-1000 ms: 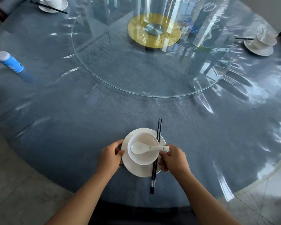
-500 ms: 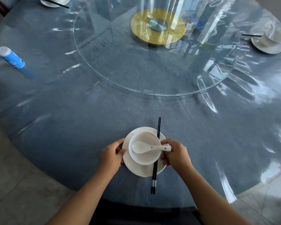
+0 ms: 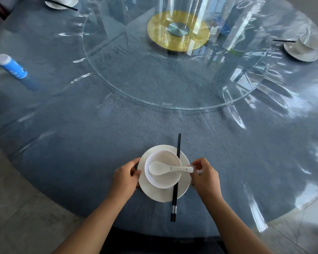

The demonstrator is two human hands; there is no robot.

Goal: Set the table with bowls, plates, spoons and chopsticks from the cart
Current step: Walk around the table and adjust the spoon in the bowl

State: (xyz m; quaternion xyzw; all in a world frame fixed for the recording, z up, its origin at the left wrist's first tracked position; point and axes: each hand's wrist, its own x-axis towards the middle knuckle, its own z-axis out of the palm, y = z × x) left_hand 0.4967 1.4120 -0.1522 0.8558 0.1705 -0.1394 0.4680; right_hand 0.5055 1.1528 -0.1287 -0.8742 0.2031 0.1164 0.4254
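Surroundings:
- Round table [image 3: 81,143], blue cloth under a clear glossy cover.
- Glass lazy Susan [image 3: 173,85], upper centre, on a gold hub disc [image 3: 178,30].
- Blue tube with white cap [image 3: 11,66], lying upper left, well apart from everything else.
- Far place setting [image 3: 301,50], upper right: plate, bowl, spoon, chopsticks.
- A second far setting [image 3: 61,1], cut by the top left edge.

Near setting, lower centre:
- White plate [image 3: 149,191] on the table, white bowl [image 3: 162,180] on it.
- White spoon [image 3: 165,168] in the bowl, handle pointing right.
- Black chopsticks [image 3: 175,198] cross the plate just right of the bowl, beneath the handle, overhanging the lower rim.

Hands:
- Left hand [image 3: 125,178]: curled, gripping the plate's left rim.
- Right hand [image 3: 206,176]: thumb and forefinger pinch the spoon handle's end.

Writing: small marks on the spoon handle and the glass edge, both unreadable.
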